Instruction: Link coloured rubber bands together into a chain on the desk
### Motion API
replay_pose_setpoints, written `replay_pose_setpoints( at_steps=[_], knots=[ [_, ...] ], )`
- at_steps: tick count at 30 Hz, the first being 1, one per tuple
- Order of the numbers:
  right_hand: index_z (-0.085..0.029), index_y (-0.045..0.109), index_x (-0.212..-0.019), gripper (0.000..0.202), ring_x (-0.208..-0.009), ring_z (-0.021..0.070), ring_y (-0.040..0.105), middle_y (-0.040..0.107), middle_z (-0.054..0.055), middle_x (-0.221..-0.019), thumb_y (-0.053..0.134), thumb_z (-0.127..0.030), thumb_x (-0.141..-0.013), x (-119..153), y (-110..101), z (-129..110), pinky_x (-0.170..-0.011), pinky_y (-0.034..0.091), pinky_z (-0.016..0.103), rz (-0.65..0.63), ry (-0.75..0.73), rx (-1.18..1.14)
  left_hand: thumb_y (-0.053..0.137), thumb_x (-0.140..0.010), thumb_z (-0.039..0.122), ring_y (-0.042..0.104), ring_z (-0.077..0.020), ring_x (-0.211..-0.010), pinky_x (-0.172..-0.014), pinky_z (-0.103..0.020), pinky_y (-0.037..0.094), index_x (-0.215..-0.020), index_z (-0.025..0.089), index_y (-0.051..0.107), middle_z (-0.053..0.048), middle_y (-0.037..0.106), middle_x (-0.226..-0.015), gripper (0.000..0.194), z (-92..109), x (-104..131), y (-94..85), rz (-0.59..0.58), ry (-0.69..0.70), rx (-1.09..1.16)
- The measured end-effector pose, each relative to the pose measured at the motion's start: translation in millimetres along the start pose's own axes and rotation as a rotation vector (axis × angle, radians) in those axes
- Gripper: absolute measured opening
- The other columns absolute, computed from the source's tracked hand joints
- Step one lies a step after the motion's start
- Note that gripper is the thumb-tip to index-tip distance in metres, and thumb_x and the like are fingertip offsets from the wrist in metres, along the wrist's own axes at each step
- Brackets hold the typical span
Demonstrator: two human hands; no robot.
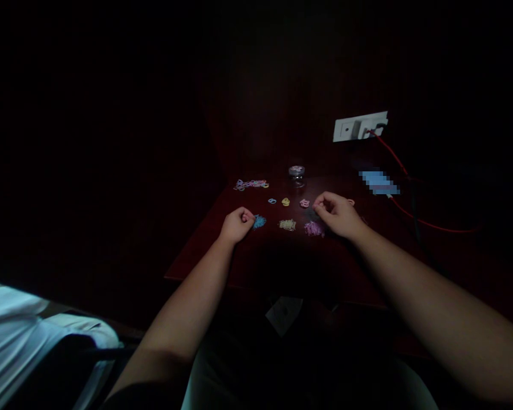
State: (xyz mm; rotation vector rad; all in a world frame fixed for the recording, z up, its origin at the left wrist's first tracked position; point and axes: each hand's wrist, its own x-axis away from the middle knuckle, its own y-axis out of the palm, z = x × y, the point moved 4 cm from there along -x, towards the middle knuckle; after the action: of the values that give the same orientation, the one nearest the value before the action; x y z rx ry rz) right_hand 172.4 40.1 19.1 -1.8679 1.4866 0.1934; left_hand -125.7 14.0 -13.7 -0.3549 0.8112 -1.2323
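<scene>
My left hand (238, 224) is closed at the left edge of a pile of small blue bands (259, 221); what its fingers hold, if anything, is too small to tell. My right hand (334, 213) is pinched above and beside a purple pile (314, 228), close to a small pink cluster (304, 203); anything between its fingertips is too small to make out. Between the hands lie a pale yellow pile (288, 225), a small yellow cluster (285, 201) and a few light blue bands (272, 201). An orange-pink piece (351, 202) shows behind my right hand.
Mixed coloured bands (251, 184) lie at the back left of the dark red table (205, 250), with a clear round container (296, 175) to their right. A lit phone (379, 182) is at the back right, on a red cable (436, 229) from a wall socket (360, 127).
</scene>
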Motion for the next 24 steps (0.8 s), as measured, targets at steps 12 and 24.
replay_pose_setpoints(
  at_steps=[12,24],
  knots=[
    [-0.018,0.052,-0.074,0.015,-0.053,0.0106,0.038,0.045,-0.004,-0.059,0.055,-0.031,-0.08,2,7,-8,-0.051,0.03,0.024,-0.039,0.031,-0.034,0.06,-0.067,0.033,0.051,-0.0126,-0.062,-0.061,-0.024,0.042,-0.077,0.016,0.059,0.0,0.057,-0.068,0.02,-10,-6,1.9,-0.007,-0.053,0.131],
    [-0.018,0.05,-0.071,0.014,-0.054,0.0098,0.037,0.045,-0.004,-0.061,0.054,-0.028,-0.08,4,7,-14,-0.051,0.031,0.022,-0.059,0.03,-0.053,0.066,-0.065,0.037,0.049,-0.0124,-0.059,-0.057,-0.024,0.041,-0.074,0.018,0.059,0.0,0.057,-0.064,0.022,-7,-5,3.4,-0.034,-0.085,0.224]
  ],
)
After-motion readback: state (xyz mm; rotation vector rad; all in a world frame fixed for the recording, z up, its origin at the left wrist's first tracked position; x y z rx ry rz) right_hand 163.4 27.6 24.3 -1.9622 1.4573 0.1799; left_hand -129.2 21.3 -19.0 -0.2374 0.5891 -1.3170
